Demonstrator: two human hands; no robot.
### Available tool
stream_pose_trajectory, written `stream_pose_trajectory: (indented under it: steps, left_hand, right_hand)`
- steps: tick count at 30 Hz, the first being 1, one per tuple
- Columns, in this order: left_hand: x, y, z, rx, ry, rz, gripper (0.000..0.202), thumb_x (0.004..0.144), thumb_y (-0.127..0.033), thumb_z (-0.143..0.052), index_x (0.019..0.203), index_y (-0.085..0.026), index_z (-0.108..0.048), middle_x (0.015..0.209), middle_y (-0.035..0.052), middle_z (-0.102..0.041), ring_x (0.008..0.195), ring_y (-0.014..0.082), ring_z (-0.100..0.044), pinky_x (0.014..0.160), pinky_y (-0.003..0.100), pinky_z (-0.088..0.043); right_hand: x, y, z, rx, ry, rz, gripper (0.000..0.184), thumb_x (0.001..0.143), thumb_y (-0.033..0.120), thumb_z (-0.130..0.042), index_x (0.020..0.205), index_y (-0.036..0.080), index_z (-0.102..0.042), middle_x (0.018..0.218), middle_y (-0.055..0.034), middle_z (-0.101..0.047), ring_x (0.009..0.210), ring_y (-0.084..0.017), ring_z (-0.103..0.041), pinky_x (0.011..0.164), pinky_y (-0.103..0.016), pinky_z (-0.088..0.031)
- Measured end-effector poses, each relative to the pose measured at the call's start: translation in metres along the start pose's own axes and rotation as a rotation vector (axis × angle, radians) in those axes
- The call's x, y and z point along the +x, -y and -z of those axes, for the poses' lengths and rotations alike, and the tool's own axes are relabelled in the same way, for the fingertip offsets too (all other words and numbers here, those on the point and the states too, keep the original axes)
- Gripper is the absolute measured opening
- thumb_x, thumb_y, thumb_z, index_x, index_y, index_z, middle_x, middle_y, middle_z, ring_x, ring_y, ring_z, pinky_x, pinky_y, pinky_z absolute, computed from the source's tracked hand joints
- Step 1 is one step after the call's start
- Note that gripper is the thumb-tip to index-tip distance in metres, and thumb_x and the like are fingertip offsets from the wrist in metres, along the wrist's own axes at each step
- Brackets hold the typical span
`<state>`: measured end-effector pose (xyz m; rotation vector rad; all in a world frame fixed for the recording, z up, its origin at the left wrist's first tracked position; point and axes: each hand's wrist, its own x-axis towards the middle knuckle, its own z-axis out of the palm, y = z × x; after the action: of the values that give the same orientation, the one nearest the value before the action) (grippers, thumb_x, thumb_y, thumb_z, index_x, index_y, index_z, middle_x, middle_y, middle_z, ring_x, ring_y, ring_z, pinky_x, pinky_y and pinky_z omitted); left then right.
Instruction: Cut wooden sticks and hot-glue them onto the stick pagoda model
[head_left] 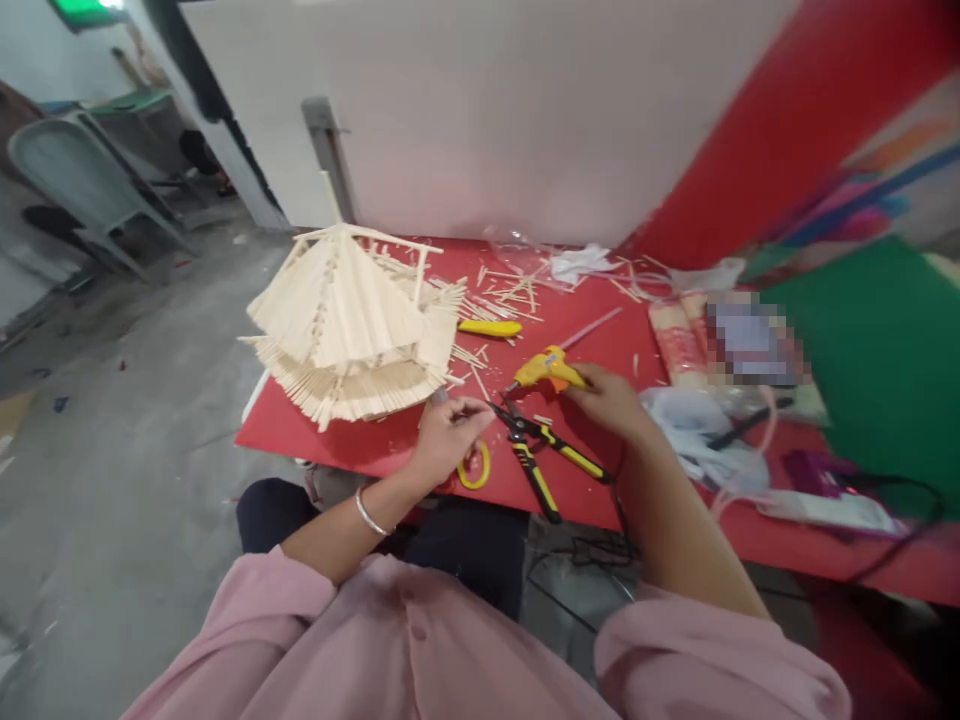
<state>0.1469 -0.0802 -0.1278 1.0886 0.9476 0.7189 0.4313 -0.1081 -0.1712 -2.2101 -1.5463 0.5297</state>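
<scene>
You are in what looks like a small craft workshop; whether it belongs to a home or a shop, you can't tell from here. Your red tabletop [619,345] serves as the workbench: on it stand 1 roofed model [352,310] built of thin wooden sticks, a scatter of loose sticks [517,292], 1 yellow glue gun [546,367], 1 pair of black-and-yellow pliers [534,480] and crumpled plastic bags [701,435]. Around you the room is plain and utilitarian: a bare grey floor [150,400], apparently concrete, with bits of litter, a pale panel [510,120] behind the table, and 1 light-coloured chair [86,165] off to your left.
</scene>
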Motion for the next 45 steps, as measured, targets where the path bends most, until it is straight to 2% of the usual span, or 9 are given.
stream_pose_trajectory:
  steps: [6, 10, 13, 16, 20, 25, 30, 36, 45]
  left_hand:
    - [0.034, 0.008, -0.009, 0.021, -0.023, -0.053, 0.029, 0.076, -0.044, -0.073, 0.08, -0.016, -0.065, 0.052, -0.0048, -0.056, 0.043, 0.0062, -0.05, 0.042, 0.016, -0.036]
    - [0.055, 0.009, -0.022, -0.003, -0.065, -0.01, 0.037, 0.079, -0.053, -0.069, 0.076, -0.017, -0.061, 0.045, -0.0076, -0.048, 0.036, 0.0056, -0.044, 0.039, 0.017, -0.035]
    - [0.069, 0.008, -0.029, -0.066, -0.134, 0.016, 0.035, 0.083, -0.05, -0.068, 0.09, -0.015, -0.065, 0.053, -0.0061, -0.055, 0.034, 0.0044, -0.041, 0.036, 0.018, -0.032]
    - [0.075, 0.005, -0.03, -0.169, -0.154, -0.013, 0.048, 0.084, -0.038, -0.069, 0.126, -0.016, -0.058, 0.074, -0.0019, -0.068, 0.04, 0.0039, -0.047, 0.036, 0.017, -0.031]
    - [0.076, 0.003, -0.022, -0.23, -0.112, -0.015, 0.065, 0.082, -0.03, -0.072, 0.14, -0.021, -0.044, 0.082, -0.0025, -0.068, 0.043, 0.0048, -0.05, 0.035, 0.017, -0.032]
    - [0.074, 0.004, -0.011, -0.176, -0.249, -0.035, 0.049, 0.074, -0.018, -0.075, 0.12, -0.024, -0.058, 0.089, -0.0025, -0.065, 0.054, 0.0061, -0.057, 0.042, 0.016, -0.04]
    - [0.07, 0.012, -0.005, -0.111, -0.298, -0.142, 0.037, 0.074, -0.012, -0.073, 0.108, -0.025, -0.066, 0.11, 0.0031, -0.068, 0.082, 0.01, -0.065, 0.062, 0.018, -0.049]
    - [0.062, 0.012, 0.009, -0.067, -0.361, -0.156, 0.033, 0.075, -0.014, -0.074, 0.105, -0.025, -0.067, 0.105, 0.0021, -0.071, 0.097, 0.0128, -0.067, 0.087, 0.025, -0.052]
    - [0.06, 0.012, 0.019, -0.053, -0.434, -0.139, 0.024, 0.078, -0.025, -0.074, 0.102, -0.023, -0.068, 0.102, 0.0029, -0.071, 0.093, 0.0128, -0.066, 0.088, 0.024, -0.052]
  right_hand:
    - [0.008, -0.031, 0.007, 0.182, 0.133, 0.089, 0.041, 0.073, 0.046, -0.061, 0.103, 0.021, -0.072, 0.105, -0.0044, -0.074, 0.095, -0.025, -0.068, 0.09, -0.038, -0.054]
    - [0.01, -0.033, 0.012, 0.246, 0.24, 0.103, 0.044, 0.077, 0.049, -0.06, 0.112, 0.023, -0.07, 0.114, -0.0028, -0.073, 0.102, -0.024, -0.068, 0.093, -0.036, -0.054]
    - [0.013, -0.033, 0.015, 0.013, 0.137, 0.054, 0.043, 0.081, 0.046, -0.055, 0.114, 0.023, -0.07, 0.118, -0.0075, -0.071, 0.107, -0.028, -0.065, 0.098, -0.042, -0.05]
    - [0.013, -0.032, 0.025, -0.267, 0.091, 0.047, 0.046, 0.083, 0.048, -0.053, 0.115, 0.019, -0.07, 0.114, -0.0132, -0.07, 0.109, -0.03, -0.063, 0.097, -0.043, -0.049]
    - [0.016, -0.009, 0.054, -0.394, 0.14, 0.067, 0.059, 0.084, 0.052, -0.056, 0.128, 0.014, -0.064, 0.12, -0.0184, -0.066, 0.111, -0.032, -0.061, 0.096, -0.042, -0.048]
    - [0.061, 0.048, 0.079, -0.23, 0.07, 0.185, 0.046, 0.091, 0.041, -0.047, 0.127, 0.019, -0.067, 0.125, -0.0098, -0.068, 0.116, -0.028, -0.062, 0.101, -0.042, -0.046]
    - [0.136, 0.08, 0.058, -0.218, 0.153, 0.22, 0.035, 0.088, 0.035, -0.056, 0.115, 0.021, -0.074, 0.109, -0.0061, -0.074, 0.101, -0.026, -0.067, 0.09, -0.038, -0.05]
    - [0.19, 0.091, 0.023, -0.269, 0.075, 0.306, 0.034, 0.089, 0.037, -0.057, 0.112, 0.021, -0.076, 0.105, -0.009, -0.075, 0.095, -0.025, -0.066, 0.085, -0.038, -0.05]
    - [0.242, 0.129, -0.016, -0.337, 0.094, 0.312, 0.032, 0.091, 0.037, -0.058, 0.114, 0.022, -0.076, 0.112, -0.0088, -0.074, 0.103, -0.024, -0.064, 0.089, -0.036, -0.049]
